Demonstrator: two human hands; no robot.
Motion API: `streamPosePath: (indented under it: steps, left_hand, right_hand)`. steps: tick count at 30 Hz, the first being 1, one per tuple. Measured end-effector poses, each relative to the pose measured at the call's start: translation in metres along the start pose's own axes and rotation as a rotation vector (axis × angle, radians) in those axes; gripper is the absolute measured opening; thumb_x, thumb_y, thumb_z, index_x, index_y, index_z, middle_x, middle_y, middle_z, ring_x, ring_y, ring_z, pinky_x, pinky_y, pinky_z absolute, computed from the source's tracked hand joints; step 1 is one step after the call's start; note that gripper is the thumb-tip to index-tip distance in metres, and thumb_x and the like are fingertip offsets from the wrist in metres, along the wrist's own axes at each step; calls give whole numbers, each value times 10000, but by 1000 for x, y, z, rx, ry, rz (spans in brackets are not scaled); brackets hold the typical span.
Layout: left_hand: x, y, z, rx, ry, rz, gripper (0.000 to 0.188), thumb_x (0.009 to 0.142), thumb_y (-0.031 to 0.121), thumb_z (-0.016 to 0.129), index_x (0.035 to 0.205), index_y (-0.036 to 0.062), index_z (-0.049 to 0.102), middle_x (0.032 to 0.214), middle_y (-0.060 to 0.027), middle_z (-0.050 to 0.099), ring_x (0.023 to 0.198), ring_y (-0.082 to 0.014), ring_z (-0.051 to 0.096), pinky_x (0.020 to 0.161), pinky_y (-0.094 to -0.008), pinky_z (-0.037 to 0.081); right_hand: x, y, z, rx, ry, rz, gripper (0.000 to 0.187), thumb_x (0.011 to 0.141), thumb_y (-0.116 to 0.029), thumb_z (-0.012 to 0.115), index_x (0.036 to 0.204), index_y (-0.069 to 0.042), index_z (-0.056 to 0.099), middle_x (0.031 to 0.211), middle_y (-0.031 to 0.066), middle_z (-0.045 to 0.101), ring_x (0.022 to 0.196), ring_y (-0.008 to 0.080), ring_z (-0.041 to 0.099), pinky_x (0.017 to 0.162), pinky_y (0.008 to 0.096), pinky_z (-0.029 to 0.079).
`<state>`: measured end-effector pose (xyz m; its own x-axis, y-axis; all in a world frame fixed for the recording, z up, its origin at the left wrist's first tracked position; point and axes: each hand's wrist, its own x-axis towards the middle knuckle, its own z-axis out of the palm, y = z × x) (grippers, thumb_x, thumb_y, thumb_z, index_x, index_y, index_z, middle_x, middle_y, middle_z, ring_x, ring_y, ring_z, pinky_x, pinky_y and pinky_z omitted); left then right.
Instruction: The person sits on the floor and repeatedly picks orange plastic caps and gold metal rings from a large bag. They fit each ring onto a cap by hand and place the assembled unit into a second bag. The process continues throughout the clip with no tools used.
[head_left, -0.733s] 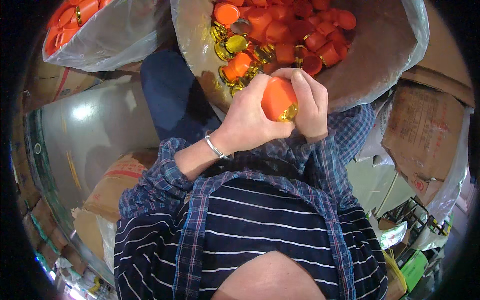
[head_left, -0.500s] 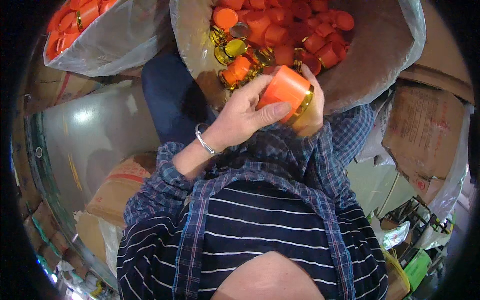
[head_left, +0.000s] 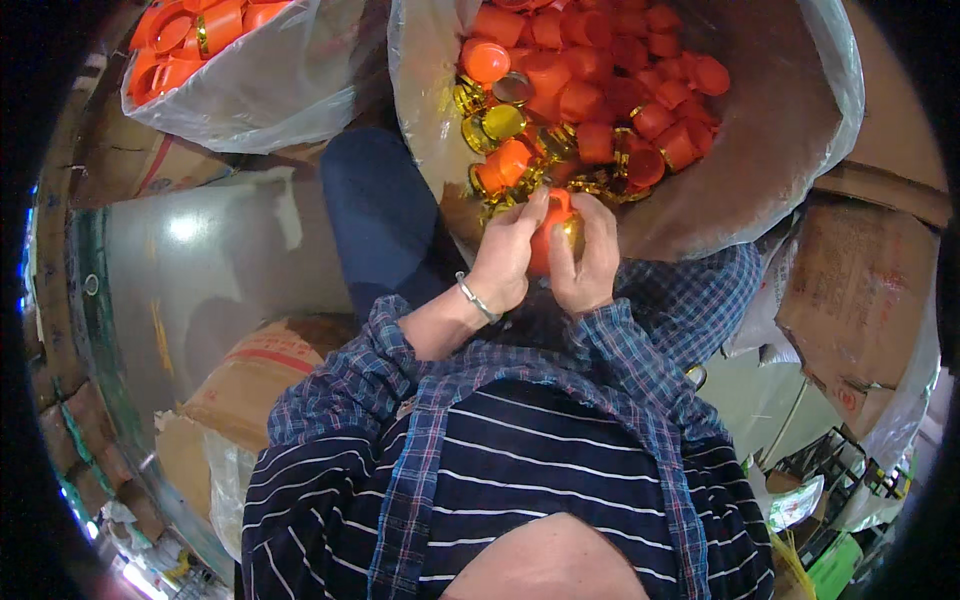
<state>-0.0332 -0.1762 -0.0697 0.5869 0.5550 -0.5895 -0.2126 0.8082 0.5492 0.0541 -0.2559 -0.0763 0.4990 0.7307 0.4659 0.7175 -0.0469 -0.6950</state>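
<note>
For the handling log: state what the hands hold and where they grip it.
Both hands hold one orange cap with a gold ring at its base. The left hand and right hand clasp its sides, fingers wrapped around it.

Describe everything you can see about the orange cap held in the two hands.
The orange cap is a small round piece that looks like smooth plastic, with a shiny gold ring showing at its right edge. Both hands close around it: the left hand covers its left side and the right hand its right, so only a narrow strip shows between the fingers. It sits just above the person's chest, in front of the clear plastic bag full of similar orange and gold caps. How it is tilted cannot be told.
</note>
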Motion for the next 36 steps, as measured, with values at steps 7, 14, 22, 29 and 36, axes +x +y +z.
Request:
streamPosePath:
  steps: [7,14,22,29,36]
  left_hand:
    - [-8,51,-17,117,-5,101,311,1013,263,574,1175,4,633,1058,-60,673,978,-160,629,888,-312,506]
    - [-48,341,-12,1092,821,1720,450,930,396,662,1047,-33,723,1040,-117,731,899,-203,665,816,-351,502]
    - [43,221,16,1225,132,1393,451,824,283,766,1143,-16,656,1148,-162,674,1021,-237,626,883,-371,494]
    - [291,92,-30,1495,418,698,645,758,340,746,1254,-5,521,1268,-227,571,1254,-373,506,1023,-490,435]
    - [367,116,-45,1488,449,520,739,780,447,713,1312,-20,500,1348,-260,518,1266,-440,472,1061,-490,407]
  right_hand:
    - [7,6,9,241,-103,104,561,840,-216,707,1318,9,516,1238,207,572,1089,350,578,964,417,465]
    - [33,88,-4,182,-356,618,484,954,-381,602,1251,1,607,1054,184,702,941,296,678,850,399,531]
    - [19,147,74,-252,-609,411,450,914,-252,646,1316,-66,566,1277,200,600,1142,415,564,960,507,499]
    - [29,188,117,-658,-846,-9,460,851,-82,550,1311,-94,537,1337,115,527,1211,345,487,1032,461,397]
    - [0,216,109,-517,-651,-69,410,821,-82,617,1231,-85,624,1227,108,604,1141,315,526,990,390,457]
